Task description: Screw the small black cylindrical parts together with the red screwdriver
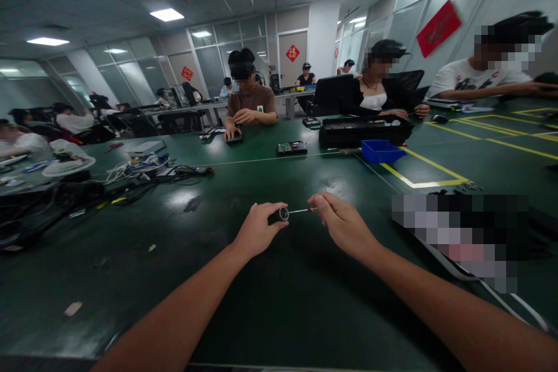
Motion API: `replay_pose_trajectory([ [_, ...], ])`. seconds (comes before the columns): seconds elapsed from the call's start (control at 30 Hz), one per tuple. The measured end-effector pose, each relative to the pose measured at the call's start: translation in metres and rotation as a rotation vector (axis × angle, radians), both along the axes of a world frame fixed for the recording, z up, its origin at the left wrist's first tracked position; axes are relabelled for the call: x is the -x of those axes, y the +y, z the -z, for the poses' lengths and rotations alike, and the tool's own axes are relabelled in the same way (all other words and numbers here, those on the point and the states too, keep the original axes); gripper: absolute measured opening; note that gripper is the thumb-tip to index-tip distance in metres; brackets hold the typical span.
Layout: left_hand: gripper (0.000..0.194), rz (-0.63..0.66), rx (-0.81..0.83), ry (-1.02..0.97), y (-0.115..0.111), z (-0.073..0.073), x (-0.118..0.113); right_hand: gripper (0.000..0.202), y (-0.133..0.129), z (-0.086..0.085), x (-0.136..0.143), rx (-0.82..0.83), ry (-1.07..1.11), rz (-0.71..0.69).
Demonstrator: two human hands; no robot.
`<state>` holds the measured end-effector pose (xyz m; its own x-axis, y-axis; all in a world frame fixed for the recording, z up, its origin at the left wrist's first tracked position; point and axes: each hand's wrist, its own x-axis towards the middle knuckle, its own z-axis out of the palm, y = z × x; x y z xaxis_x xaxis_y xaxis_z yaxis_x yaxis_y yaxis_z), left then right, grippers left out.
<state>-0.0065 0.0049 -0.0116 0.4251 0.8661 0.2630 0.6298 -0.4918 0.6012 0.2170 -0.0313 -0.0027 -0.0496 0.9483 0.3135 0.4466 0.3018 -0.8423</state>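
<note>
Just above the green table, my left hand (257, 228) is closed around a small dark round part (283, 213) with a pale ring at its end. Thumb and forefinger pinch its sides, and the open-looking end faces right. My right hand (337, 220) is closed on a screwdriver (299, 211), whose thin metal shaft points left and whose red handle end shows at the fingers. The shaft's tip reaches the round part's end; whether it sits inside a screw I cannot tell.
A blue bin (382, 151) stands near a long black housing (366, 131) beyond my hands. A circuit-board device (292, 147) lies left of it. Tangled cables (143, 170) spread at left. A co-worker (250, 102) sits opposite, and others sit at right.
</note>
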Motion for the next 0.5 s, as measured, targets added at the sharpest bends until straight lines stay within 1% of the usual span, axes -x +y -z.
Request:
replay_pose_trajectory([
  [0.07,0.037,-0.003,-0.003,0.007,0.000,0.000,0.000,0.025,0.001,-0.001,0.002,0.025,0.087,0.038],
  [0.13,0.037,-0.013,-0.011,-0.004,-0.001,-0.001,-0.001,0.025,0.003,-0.003,0.005,0.067,0.273,0.044],
  [0.23,0.037,-0.010,-0.065,-0.047,-0.002,-0.003,-0.003,0.026,0.009,-0.004,0.005,0.206,0.637,0.000],
  [0.27,0.037,-0.002,-0.087,-0.045,-0.002,-0.004,-0.004,0.027,0.011,-0.003,0.003,0.274,0.735,-0.018],
  [0.3,0.036,0.003,-0.100,-0.033,-0.002,-0.004,-0.004,0.026,0.014,-0.001,0.002,0.313,0.787,-0.010],
  [0.33,0.036,0.005,-0.100,-0.011,-0.001,-0.005,-0.005,0.025,0.016,0.000,0.000,0.323,0.810,0.031],
  [0.4,0.035,0.001,-0.065,0.039,0.000,-0.004,-0.005,0.022,0.019,0.004,-0.003,0.280,0.802,0.107],
  [0.5,0.037,0.009,-0.022,0.081,0.001,-0.002,-0.003,0.025,0.020,0.009,-0.003,0.197,0.706,0.139],
])
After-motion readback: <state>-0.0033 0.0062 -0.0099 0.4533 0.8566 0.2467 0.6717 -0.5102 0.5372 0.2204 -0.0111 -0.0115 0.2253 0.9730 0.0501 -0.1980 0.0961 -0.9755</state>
